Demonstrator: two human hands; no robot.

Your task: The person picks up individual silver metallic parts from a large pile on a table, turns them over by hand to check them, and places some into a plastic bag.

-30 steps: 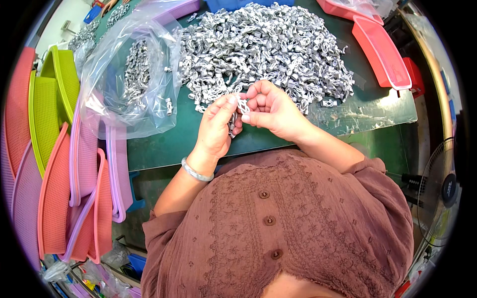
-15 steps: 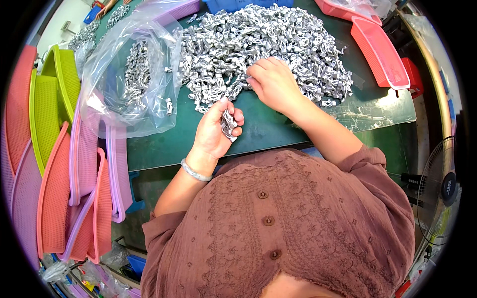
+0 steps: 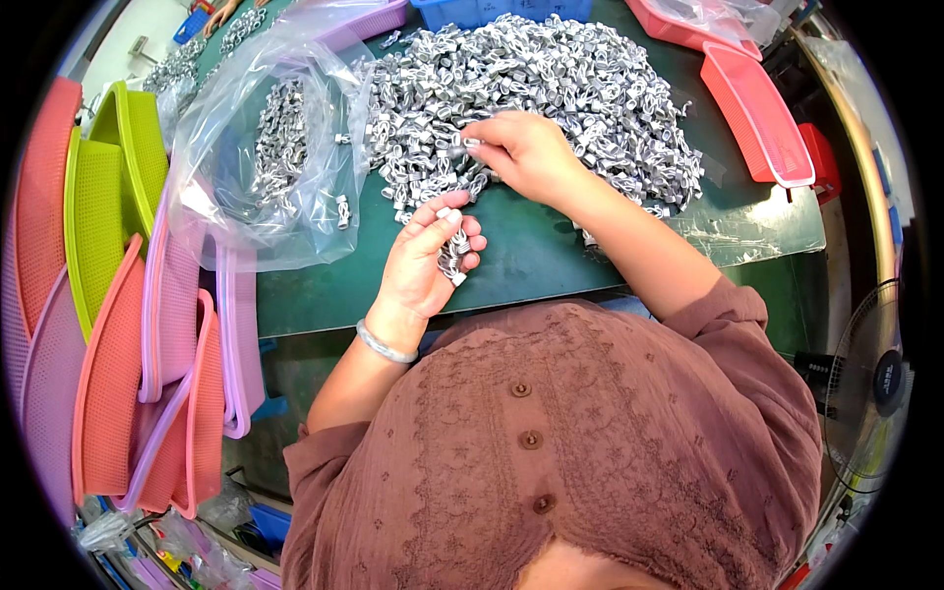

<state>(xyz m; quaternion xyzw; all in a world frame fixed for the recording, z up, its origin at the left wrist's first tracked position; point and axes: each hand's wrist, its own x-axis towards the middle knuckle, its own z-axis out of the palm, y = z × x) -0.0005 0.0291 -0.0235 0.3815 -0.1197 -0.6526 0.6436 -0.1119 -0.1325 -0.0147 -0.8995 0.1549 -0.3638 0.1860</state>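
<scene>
Left hand curled around small stack of metal clips, near table edge. Right hand pinching one from heap (fingertips closed). Probably light, stiff, slick; best gripped across flat sides.

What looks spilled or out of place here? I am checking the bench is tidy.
A few metal pieces lie loose on the green mat, apart from the main pile, beside the clear bag. Nothing looks damaged.
</scene>
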